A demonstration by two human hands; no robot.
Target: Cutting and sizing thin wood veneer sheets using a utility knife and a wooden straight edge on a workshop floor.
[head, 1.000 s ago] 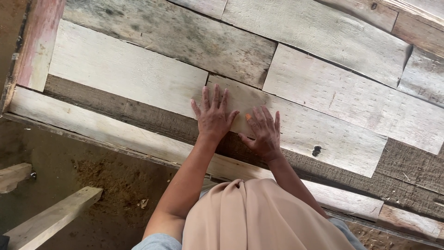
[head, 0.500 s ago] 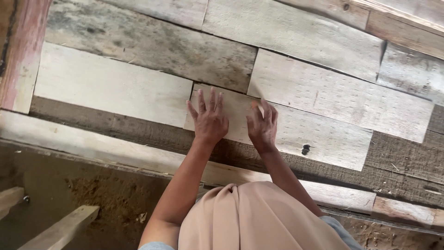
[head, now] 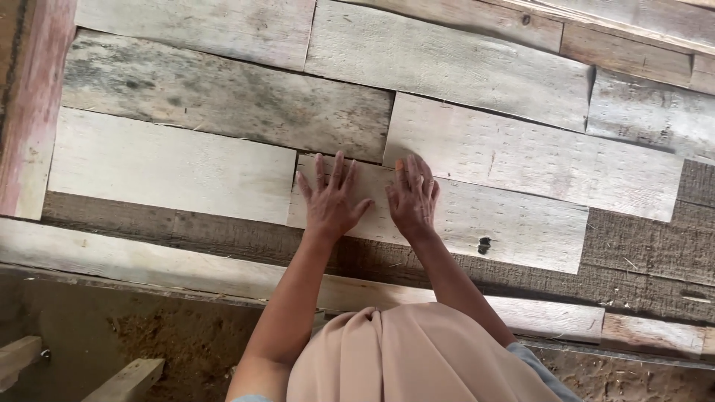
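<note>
Head view: both hands lie flat on one pale plank [head: 462, 219] in a surface of weathered boards. The left hand [head: 331, 201] has its fingers spread and presses palm-down near the plank's left end. The right hand [head: 412, 195] sits just beside it, fingers closer together, also flat. Neither grip is closed on anything; both are open and bearing on the wood.

The plank lies in the middle of the boarded surface. Its left end butts against a longer pale board [head: 171, 167], and its upper edge meets a wide board [head: 521, 152] with rows of small marks. A dark knot hole [head: 484, 244] shows on the plank, right of the hands. Below the plank a strip of darker wood [head: 640, 253] is exposed, then a pale rail [head: 149, 264] along the near edge. Bare earth [head: 179, 342] lies beyond that rail.

Judgement: even pressure from both palms, spread further along the plank, would seat it flush; check both joints for gaps.
</note>
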